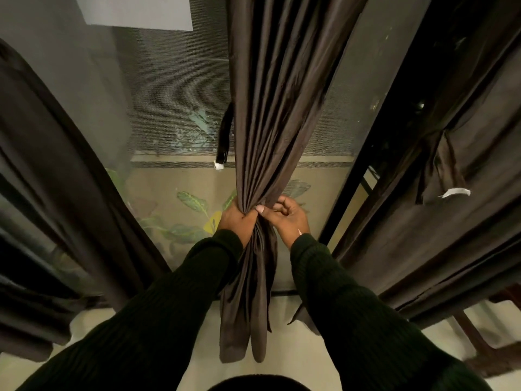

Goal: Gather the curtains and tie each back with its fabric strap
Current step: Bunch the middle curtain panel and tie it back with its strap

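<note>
While three dark brown curtains hang at the window, the middle curtain (270, 114) is bunched into one narrow bundle. The left hand (236, 218) grips that bundle with fingers wrapped round it; the right hand (287, 217) pinches its folds just beside, thumb against the cloth. Two straps show: one strap (224, 136) dangles at the middle curtain's left edge, another strap (439, 167) hangs on the right curtain (465, 193). The left curtain (56, 179) hangs loose.

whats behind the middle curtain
A mesh screen with plant leaves beyond it, and a strap hanging at its left edge. Directly behind the curtain is hidden.
</note>
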